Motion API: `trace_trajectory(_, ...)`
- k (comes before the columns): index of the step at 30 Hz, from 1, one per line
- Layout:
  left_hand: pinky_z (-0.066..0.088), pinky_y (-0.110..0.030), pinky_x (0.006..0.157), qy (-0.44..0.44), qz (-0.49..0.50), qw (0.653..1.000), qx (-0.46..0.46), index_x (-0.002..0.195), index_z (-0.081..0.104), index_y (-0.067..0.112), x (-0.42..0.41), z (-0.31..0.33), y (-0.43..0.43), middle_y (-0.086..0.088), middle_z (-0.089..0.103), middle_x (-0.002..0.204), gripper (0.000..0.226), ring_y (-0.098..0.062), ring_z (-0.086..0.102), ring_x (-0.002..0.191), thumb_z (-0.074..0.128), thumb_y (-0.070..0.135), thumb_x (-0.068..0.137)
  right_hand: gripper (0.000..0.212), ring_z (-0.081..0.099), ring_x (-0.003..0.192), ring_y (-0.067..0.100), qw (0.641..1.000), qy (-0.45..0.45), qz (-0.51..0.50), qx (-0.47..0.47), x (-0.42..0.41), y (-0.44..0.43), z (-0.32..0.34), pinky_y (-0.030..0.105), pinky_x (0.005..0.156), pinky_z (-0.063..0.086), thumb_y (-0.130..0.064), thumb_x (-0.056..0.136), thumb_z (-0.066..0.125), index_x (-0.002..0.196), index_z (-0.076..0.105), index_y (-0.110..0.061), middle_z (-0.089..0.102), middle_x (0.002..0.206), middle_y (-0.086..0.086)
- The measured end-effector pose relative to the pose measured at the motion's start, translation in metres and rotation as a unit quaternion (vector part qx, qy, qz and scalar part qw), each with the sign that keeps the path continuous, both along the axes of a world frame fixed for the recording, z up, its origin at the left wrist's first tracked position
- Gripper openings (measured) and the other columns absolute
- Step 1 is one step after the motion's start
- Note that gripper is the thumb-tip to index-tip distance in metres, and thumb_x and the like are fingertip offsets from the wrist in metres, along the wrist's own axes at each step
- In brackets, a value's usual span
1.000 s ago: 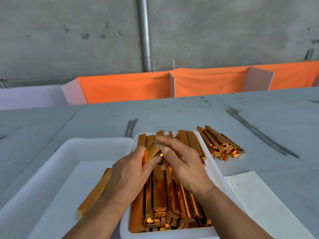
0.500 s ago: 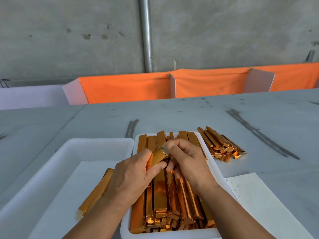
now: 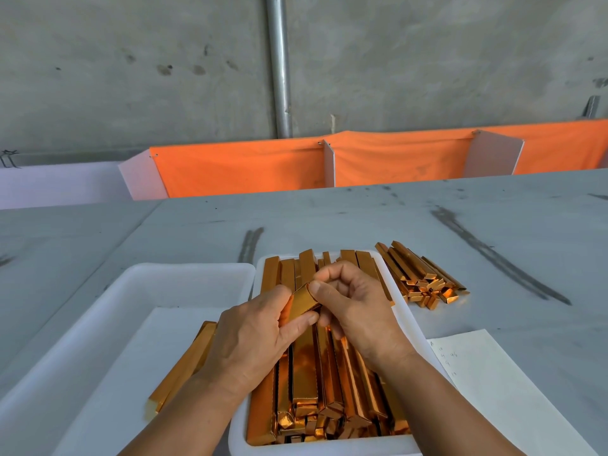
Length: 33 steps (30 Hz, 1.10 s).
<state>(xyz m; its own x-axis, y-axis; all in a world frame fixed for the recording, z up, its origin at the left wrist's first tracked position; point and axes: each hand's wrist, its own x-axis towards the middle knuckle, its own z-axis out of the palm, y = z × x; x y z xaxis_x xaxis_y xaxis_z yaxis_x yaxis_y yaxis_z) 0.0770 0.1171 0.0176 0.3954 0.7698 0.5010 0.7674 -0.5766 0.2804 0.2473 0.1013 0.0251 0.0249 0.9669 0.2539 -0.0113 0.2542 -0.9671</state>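
Note:
My left hand [image 3: 250, 340] grips a long gold foil box [image 3: 304, 301] and holds it above the right white tray [image 3: 399, 311]. My right hand [image 3: 355, 311] pinches the far end of that box with thumb and curled fingers. The right tray is packed with several gold boxes [image 3: 306, 370] lying lengthwise. The left white tray [image 3: 108, 304] holds two gold boxes [image 3: 184, 366] near its right side, partly hidden by my left forearm.
A loose pile of gold boxes [image 3: 418, 278] lies on the grey table to the right of the trays. A white paper sheet [image 3: 493, 386] with handwriting sits at the front right. Orange cloth dividers [image 3: 240, 169] line the table's far edge.
My right hand's fingers went from stretched over the box end to curled, thumb pinching it. Both hands and the box moved slightly nearer me.

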Motion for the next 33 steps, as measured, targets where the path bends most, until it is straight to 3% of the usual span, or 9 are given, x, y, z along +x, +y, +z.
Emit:
trace_trajectory(9, 0.039, -0.016, 0.055, -0.007, -0.004, 1.000, -0.004, 0.093, 0.050, 0.028, -0.0008, -0.0013, 0.0006, 0.015, 0.043, 0.065, 0.054, -0.007, 0.051, 0.060, 0.031, 0.077, 0.079, 0.008, 0.050, 0.040, 0.014, 1.000, 0.009, 0.000, 0.004, 0.0033, 0.0036, -0.0040, 0.021, 0.043, 0.045, -0.017, 0.096, 0.062, 0.089, 0.065, -0.018, 0.065, 0.059, 0.008)
trace_trajectory(16, 0.034, -0.014, 0.055, -0.009, -0.004, 1.000, -0.006, 0.091, 0.044, 0.033, -0.0009, -0.0021, 0.0006, 0.016, 0.039, 0.063, 0.046, -0.006, 0.049, 0.059, 0.034, 0.076, 0.079, 0.009, 0.054, 0.041, 0.014, 1.000, 0.012, 0.004, 0.003, 0.0031, 0.0037, -0.0039, 0.021, 0.043, 0.046, -0.015, 0.094, 0.065, 0.087, 0.067, -0.020, 0.066, 0.061, 0.010)
trace_trajectory(33, 0.030, -0.010, 0.053, -0.021, 0.006, 1.000, -0.001, 0.096, 0.054, 0.026, -0.0001, -0.0012, 0.0007, 0.016, 0.043, 0.064, 0.049, -0.006, 0.050, 0.057, 0.037, 0.071, 0.083, 0.009, 0.059, 0.046, 0.014, 1.000, 0.001, 0.015, 0.003, 0.0029, 0.0017, -0.0030, 0.021, 0.053, 0.051, -0.016, 0.095, 0.064, 0.096, 0.072, -0.019, 0.068, 0.062, 0.006)
